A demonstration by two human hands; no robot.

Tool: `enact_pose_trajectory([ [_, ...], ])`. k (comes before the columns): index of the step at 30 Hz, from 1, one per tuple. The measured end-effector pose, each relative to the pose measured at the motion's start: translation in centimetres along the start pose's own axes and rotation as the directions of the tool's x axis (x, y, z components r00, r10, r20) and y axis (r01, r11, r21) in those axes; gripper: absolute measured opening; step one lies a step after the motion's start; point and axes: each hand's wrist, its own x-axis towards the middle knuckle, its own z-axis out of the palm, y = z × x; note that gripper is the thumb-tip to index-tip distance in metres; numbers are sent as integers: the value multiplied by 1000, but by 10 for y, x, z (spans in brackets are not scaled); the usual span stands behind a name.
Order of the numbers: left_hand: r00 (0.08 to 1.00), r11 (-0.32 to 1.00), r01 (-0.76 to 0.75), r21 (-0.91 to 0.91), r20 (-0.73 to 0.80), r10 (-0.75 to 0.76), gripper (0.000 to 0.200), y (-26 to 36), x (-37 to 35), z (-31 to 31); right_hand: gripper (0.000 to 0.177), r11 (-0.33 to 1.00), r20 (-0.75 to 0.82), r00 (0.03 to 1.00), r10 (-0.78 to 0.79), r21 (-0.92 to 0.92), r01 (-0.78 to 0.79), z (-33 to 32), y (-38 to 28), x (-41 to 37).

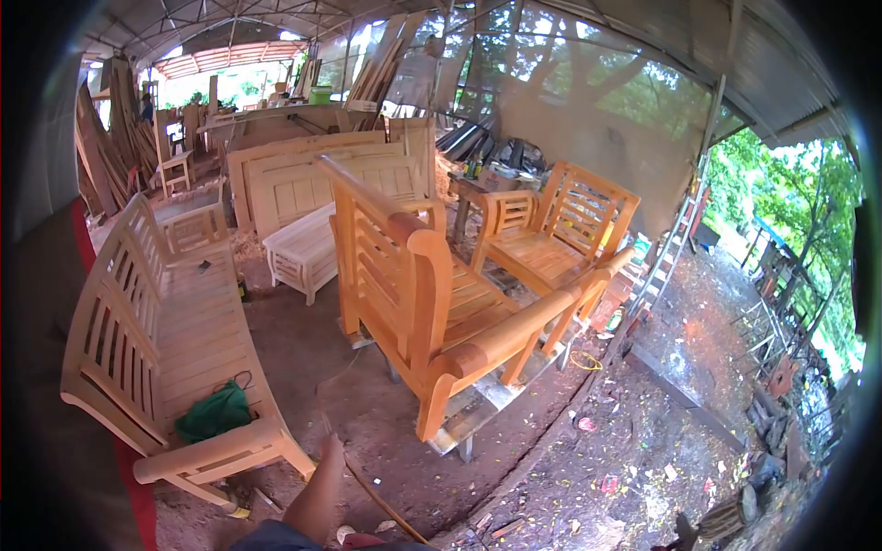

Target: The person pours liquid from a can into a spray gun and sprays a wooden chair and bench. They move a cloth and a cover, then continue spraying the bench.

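Note:
My left hand (331,450) reaches up from the bottom edge, small and blurred. Its fingers look closed round a thin, pale thing that I cannot make out. A thin brown hose (378,500) runs from beside this hand down to the bottom edge. To the right stands a glossy orange-brown wooden bench (427,303), raised on supports, apart from the hand. An unfinished pale slatted bench (202,321) is on the left, with a green cloth (216,413) on its seat. My right hand is not in view.
Behind stand a glossy armchair (542,253), a low pale table (308,243) and wooden panels (322,174). A ladder (668,253) leans at the right. Planks lie near a long beam (684,395) on the littered ground, with scrap wood further right.

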Motion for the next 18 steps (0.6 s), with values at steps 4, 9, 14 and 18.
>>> enact_pose_trajectory([
  [4, 987, 984, -125, -126, 85, 136, 20, 80, -67, 22, 18, 997, 205, 975, -82, 24, 78, 33, 49, -5],
  [9, 952, 962, -236, -137, 167, 257, 20, 166, -124, 36, 21, 949, 661, 692, -290, 103, 298, 107, 10, -49],
  [14, 914, 928, -310, -208, 202, 351, 21, 217, -121, 47, 46, 898, 846, 336, -414, 320, 302, 206, -34, -112],
  [18, 914, 909, -294, -294, 192, 358, 20, 252, -98, 47, 47, 783, 900, 41, -435, 356, 510, 269, -45, -158],
])
